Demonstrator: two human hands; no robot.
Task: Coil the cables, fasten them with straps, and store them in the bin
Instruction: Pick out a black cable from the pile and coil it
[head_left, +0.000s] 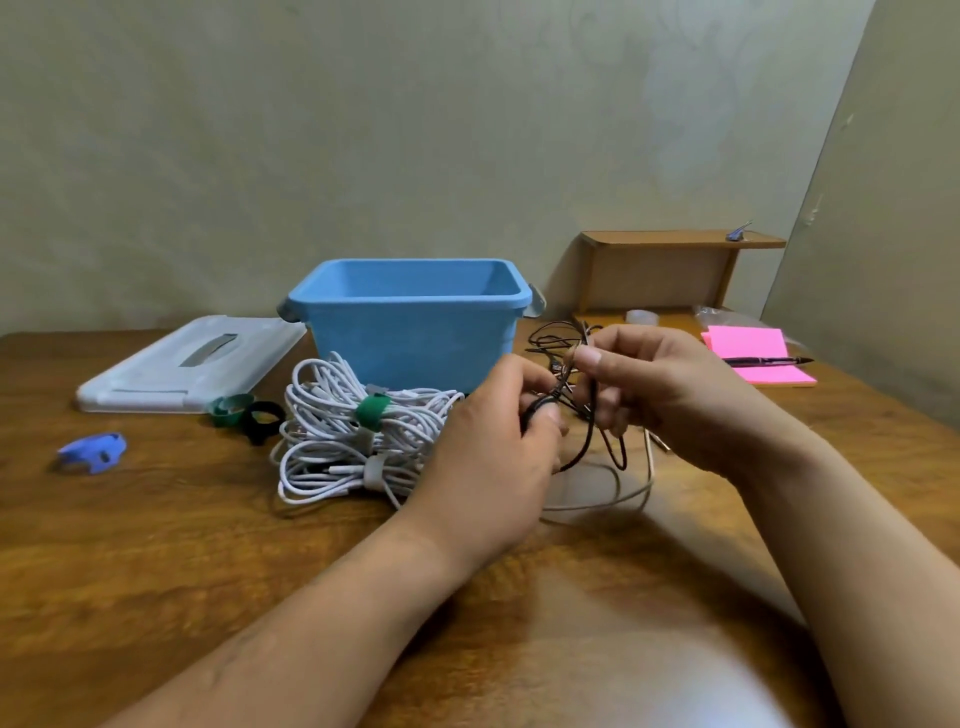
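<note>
A thin black cable (592, 436) hangs in loops between my two hands above the wooden table (208, 545). My left hand (493, 457) pinches the cable near its lower loops. My right hand (670, 384) pinches it higher up between thumb and fingers. More of the black cable lies tangled behind my hands (558, 338). A pile of white cables (343, 441), bound with a green strap (371, 410) and a white strap (374, 472), lies to the left. The open blue bin (410, 332) stands behind. A pale cable (623, 493) loops on the table under my hands.
The bin's clear lid (182, 364) lies at the back left. Loose green (231, 410), black (262, 418) and blue (93, 452) straps sit left of the white pile. Pink sticky notes with a pen (763, 361) and a small wooden shelf (670, 270) are at the right.
</note>
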